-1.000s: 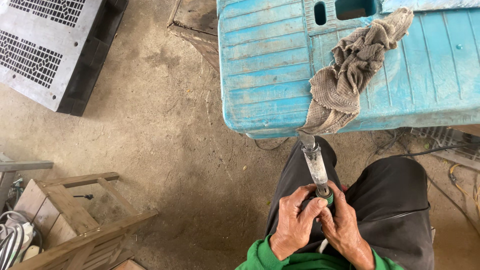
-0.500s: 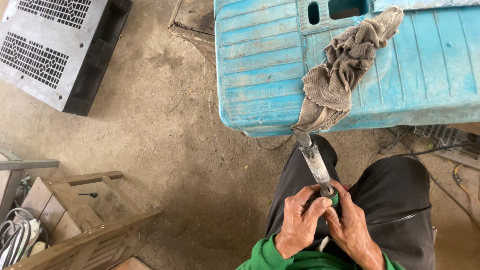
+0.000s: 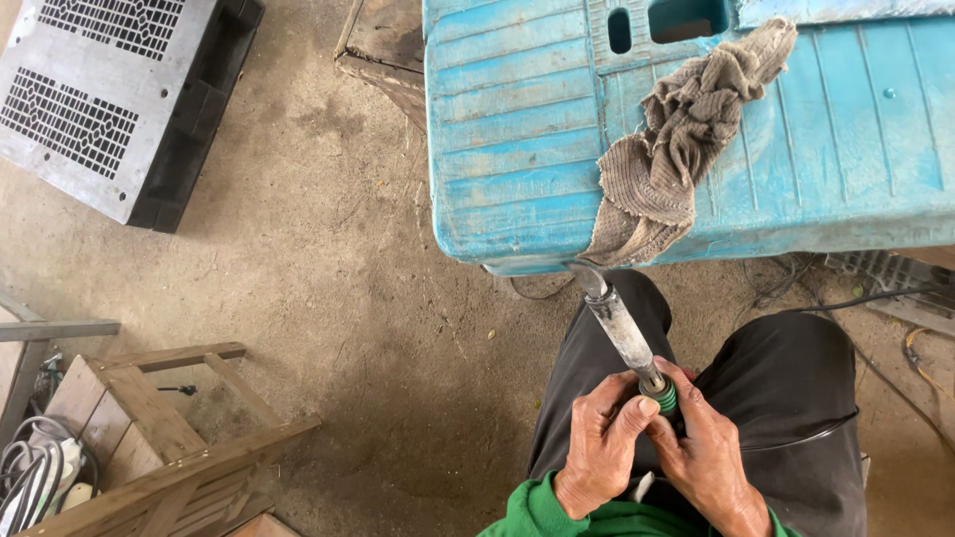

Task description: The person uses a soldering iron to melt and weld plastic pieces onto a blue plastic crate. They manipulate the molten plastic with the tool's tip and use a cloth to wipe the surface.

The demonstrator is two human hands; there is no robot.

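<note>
**Both hands closed on the green end of a grey tool**

While the person sat with dark trousers (image 3: 786, 398) over the knees, both hands met in the lap around the near end of a long grey tool (image 3: 622, 333). The left hand (image 3: 600, 443) was wrapped about the tool's base, its thumb lying across a green ribbed collar (image 3: 665, 397). The right hand (image 3: 708, 459) closed on the same collar from the other side, fingers curled in, so the two hands touched each other there. Neither hand was free or spread.

As for progress, the work looked to be in its middle: the hands were set on the collar as if fitting or turning it, but nothing showed whether it was going on or coming off. No loose part lay in view near the lap, and the blue plastic table (image 3: 517, 149) held only a brown rag (image 3: 676, 149) draped over its front edge.

The tool's long axis ran from the lap up and to the left, away from the body. Its far tip (image 3: 589, 281) pointed at the table's edge and sat just under the hanging rag; whether it touched the rag could not be told.
</note>
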